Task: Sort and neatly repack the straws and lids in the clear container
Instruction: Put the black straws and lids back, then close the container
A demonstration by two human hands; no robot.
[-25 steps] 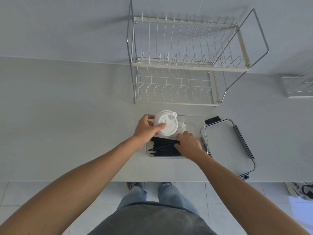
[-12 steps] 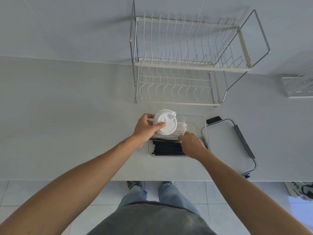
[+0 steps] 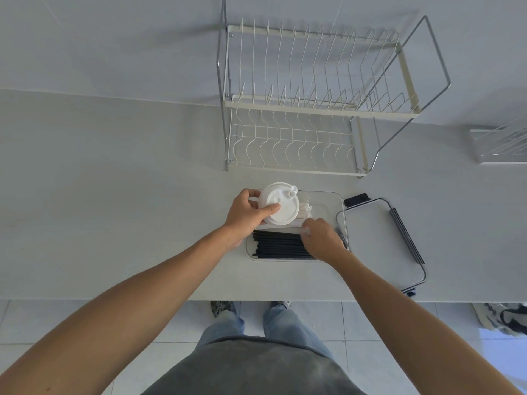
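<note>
Gripping a stack of white lids (image 3: 279, 203) at the far left corner of the clear container (image 3: 328, 196), the left hand (image 3: 245, 215) had its thumb laid across the top lid and its fingers curled round the far rim of the stack; the stack stood over the container's back half, its top face turned toward the camera, a small spout or tab showing at its upper right edge. The right hand (image 3: 322, 238) was lowered into the container near its right end, fingers curled down onto a long pale strip (image 3: 281, 230), which looked like a wrapped straw or white straw lying crosswise between the lids and the black straws (image 3: 281, 245); whether the fingers pinched that strip or only pressed on it could not be told, since the fingertips were hidden behind the knuckles. The black straws lay side by side in a flat bundle along the near half of the container, running left to right, their right ends covered by the right hand; behind the lids a few white wrapped straws (image 3: 305, 212) showed against the container's far wall. The container sat on a pale grey counter (image 3: 114, 195), close to its near edge; just to its right lay the container's lid (image 3: 376, 240), flat, with dark clasps at its sides; farther back on the counter stood a two-tier wire dish rack (image 3: 313, 109); below the counter edge, jeans and shoes (image 3: 225, 307) showed on a tiled floor.
</note>
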